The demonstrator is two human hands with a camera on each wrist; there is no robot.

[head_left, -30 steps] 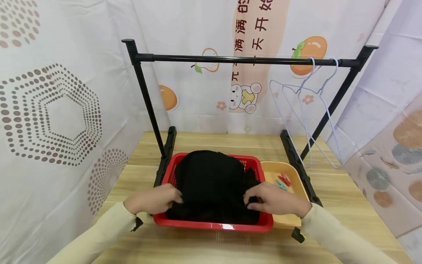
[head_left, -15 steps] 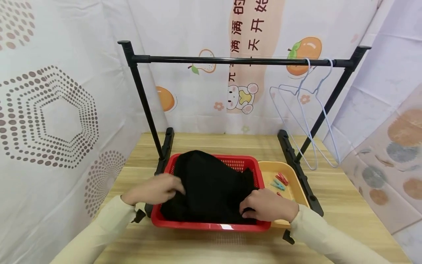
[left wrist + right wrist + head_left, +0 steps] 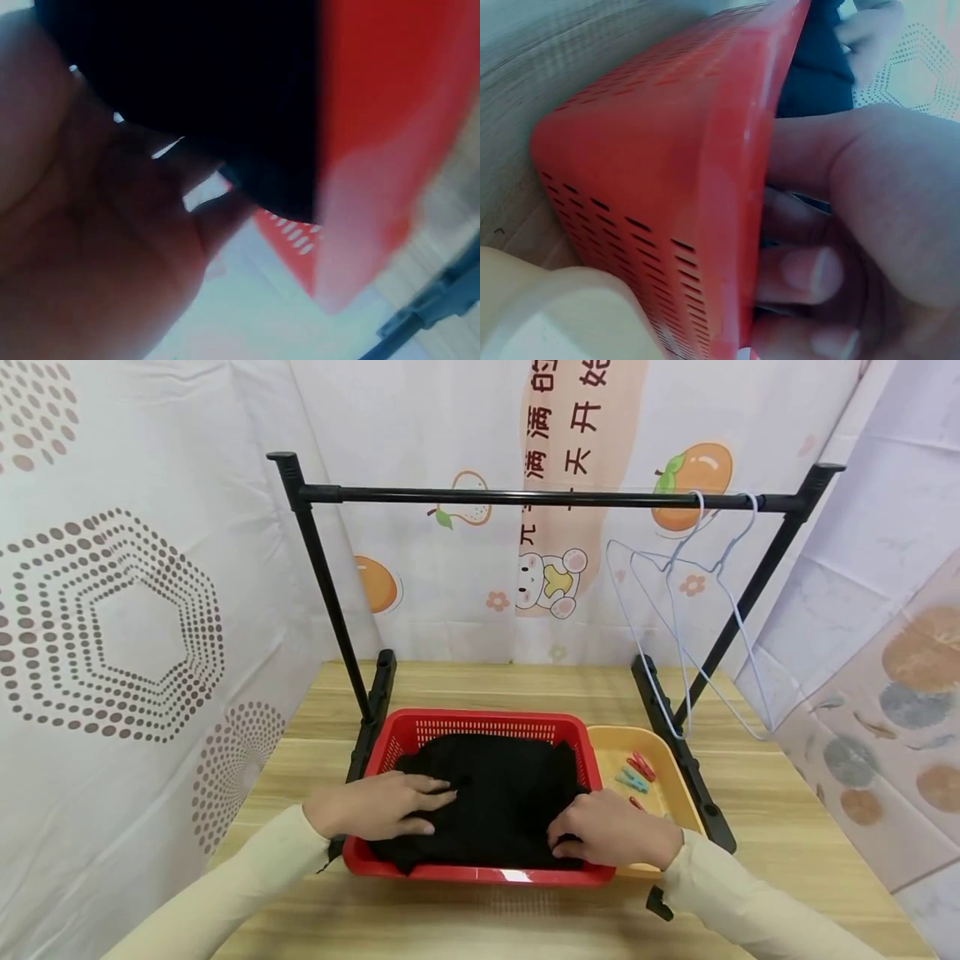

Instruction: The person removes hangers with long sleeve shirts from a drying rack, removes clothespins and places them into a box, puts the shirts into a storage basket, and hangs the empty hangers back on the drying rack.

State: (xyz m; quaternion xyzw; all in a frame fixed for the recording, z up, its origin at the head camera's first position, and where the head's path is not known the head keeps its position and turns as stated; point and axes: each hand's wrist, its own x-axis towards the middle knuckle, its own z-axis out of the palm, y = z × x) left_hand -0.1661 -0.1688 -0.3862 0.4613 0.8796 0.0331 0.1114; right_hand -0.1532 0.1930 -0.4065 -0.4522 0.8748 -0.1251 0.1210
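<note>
A black cloth [image 3: 498,793] lies bunched in a red plastic basket [image 3: 420,874] in the middle of the table. My left hand [image 3: 382,806] rests on the cloth's left part, its fingers spread and fairly straight. Over the basket's right front corner, my right hand [image 3: 611,828] has its fingers curled and pinches the cloth's edge; the fingertips are partly hidden. In the left wrist view the cloth [image 3: 202,67] covers the fingertips. The right wrist view has curled fingers [image 3: 799,274] just inside the basket's rim [image 3: 739,150]. What kind of cloth item it is cannot be told.
A black rack [image 3: 555,498] stands behind and around the basket. Two pale wire hangers [image 3: 678,635] hang at its right end. Right of the basket is a yellow tray [image 3: 678,768] with red and teal clothespins [image 3: 633,779]. Printed curtains enclose the wooden table.
The raised left part of the cloth has come down flatter into the basket. My left hand has moved right and its fingers have spread. The right hand has shifted left, keeping its curled pose.
</note>
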